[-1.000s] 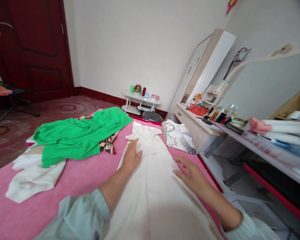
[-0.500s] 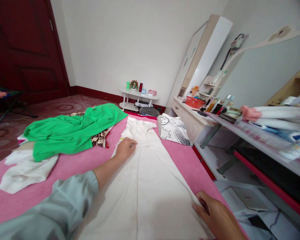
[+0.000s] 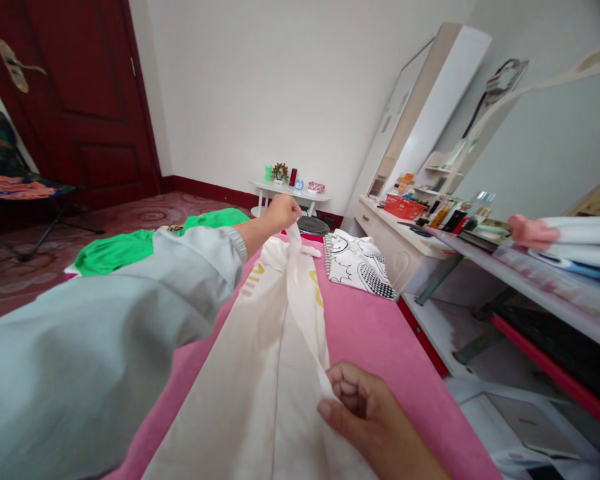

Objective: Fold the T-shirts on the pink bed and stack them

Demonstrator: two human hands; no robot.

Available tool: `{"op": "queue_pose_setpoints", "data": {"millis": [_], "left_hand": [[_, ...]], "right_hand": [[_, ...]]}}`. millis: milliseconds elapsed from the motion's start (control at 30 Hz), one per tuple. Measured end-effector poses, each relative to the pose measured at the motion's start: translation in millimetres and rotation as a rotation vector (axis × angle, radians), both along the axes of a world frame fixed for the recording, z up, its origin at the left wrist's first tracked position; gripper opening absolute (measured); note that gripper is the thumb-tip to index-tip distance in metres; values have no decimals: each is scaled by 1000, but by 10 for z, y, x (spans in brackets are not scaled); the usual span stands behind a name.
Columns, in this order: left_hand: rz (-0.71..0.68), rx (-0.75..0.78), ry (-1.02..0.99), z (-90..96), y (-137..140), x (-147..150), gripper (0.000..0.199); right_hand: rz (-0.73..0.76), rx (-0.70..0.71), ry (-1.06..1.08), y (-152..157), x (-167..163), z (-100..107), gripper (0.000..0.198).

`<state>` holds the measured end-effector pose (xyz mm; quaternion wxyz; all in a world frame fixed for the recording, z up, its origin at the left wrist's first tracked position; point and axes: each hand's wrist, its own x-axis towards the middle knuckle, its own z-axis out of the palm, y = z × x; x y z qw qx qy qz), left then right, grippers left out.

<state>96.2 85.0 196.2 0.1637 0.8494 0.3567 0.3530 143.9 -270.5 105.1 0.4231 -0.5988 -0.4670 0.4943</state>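
Note:
A long cream-white garment (image 3: 250, 373) with yellow and pink print lies lengthwise on a pink bed cover (image 3: 375, 373); its exact kind is unclear. My left hand (image 3: 283, 212) pinches its fabric at the far end and holds it raised, so a strip of cloth stretches taut towards me. Along the right edge, closer to me, my right hand (image 3: 357, 407) grips the same garment between thumb and fingers. The lifted layer folds inward over the middle. My left sleeve hides part of the left side.
A folded white garment with black drawings (image 3: 359, 263) lies to the right. Green clothing (image 3: 115, 252) shows behind my left sleeve. A dresser (image 3: 400, 233) and a cluttered shelf (image 3: 540, 293) stand along the right. A small white table (image 3: 260, 184) is at the far wall.
My left hand has risen and moved away and right, lifting the far cloth. My right hand has moved left with the garment's right edge, folding it inward and uncovering print.

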Motion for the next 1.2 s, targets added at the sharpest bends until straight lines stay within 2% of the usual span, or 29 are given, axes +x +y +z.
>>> {"op": "queue_pose_setpoints", "data": {"millis": [67, 167, 267, 300, 367, 433, 533, 633, 700, 800, 867, 967, 1033, 1100, 1200], "left_hand": [[0, 30, 20, 56, 39, 55, 26], [12, 53, 55, -50, 90, 24, 26], [49, 60, 97, -309, 96, -129, 28], [63, 64, 107, -412, 74, -189, 29], [77, 77, 123, -633, -36, -295, 32], [51, 87, 145, -873, -262, -371, 34], [-93, 78, 218, -1257, -841, -485, 35], [-412, -11, 391, -1556, -1566, -703, 67], [-565, -61, 412, -1619, -1976, -900, 75], [-813, -185, 371, -1506, -2313, -1145, 72], [-921, -298, 339, -1397, -2363, -1207, 58], [-945, -447, 176, -1382, -2307, -1137, 47], [-944, -539, 30, -1516, -2245, -1029, 52], [-945, -616, -75, -1737, -2183, -916, 58], [-953, -678, -170, -2081, -2103, -814, 70]], "right_hand": [[8, -3, 22, 104, -172, -83, 37], [109, -67, 15, 207, -383, -363, 37], [301, -169, -18, 211, -468, -729, 54], [337, -168, -34, 191, -462, -824, 55], [342, -86, -77, 140, -403, -915, 43], [285, 61, -172, 96, -296, -864, 26], [170, 236, -392, 80, -90, -647, 13], [83, 250, -529, 107, 110, -496, 13], [63, 233, -566, 139, 218, -482, 15], [45, 262, -596, 260, 336, -519, 14], [10, 314, -625, 439, 396, -529, 13], [-64, 408, -701, 904, 469, -480, 16], [-120, 465, -771, 1314, 502, -428, 22], [-175, 498, -841, 1738, 514, -404, 33], [-243, 461, -978, 2258, 492, -499, 50]]}}
